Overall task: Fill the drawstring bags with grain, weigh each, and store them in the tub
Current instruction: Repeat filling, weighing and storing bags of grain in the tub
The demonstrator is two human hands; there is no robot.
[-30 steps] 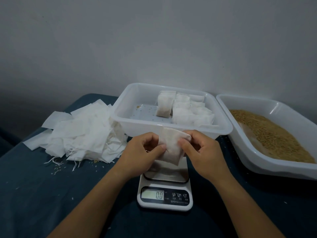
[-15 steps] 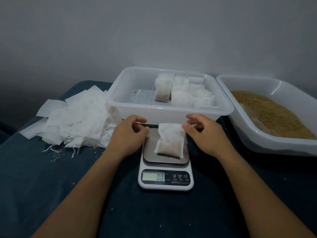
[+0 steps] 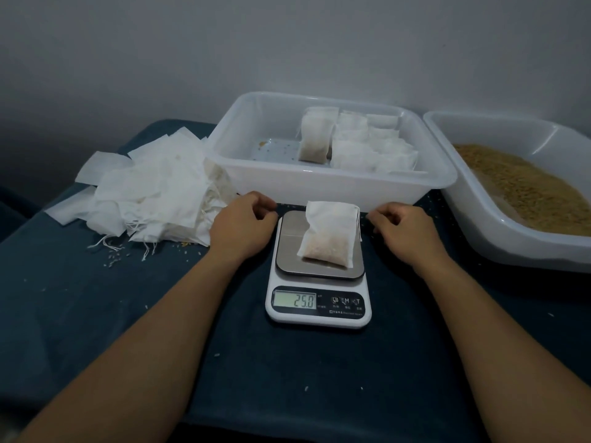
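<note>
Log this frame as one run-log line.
step: weighing | filled bag on scale | display: 25.0 | left hand: off | right hand: off | tub: holds filled bags

Dim, bluish, soft light; slight blur, wide-angle edge bending.

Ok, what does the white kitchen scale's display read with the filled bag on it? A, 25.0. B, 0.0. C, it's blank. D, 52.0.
A: the white kitchen scale's lit display shows 25.0 under the grain-filled white drawstring bag lying on its steel platform.
</note>
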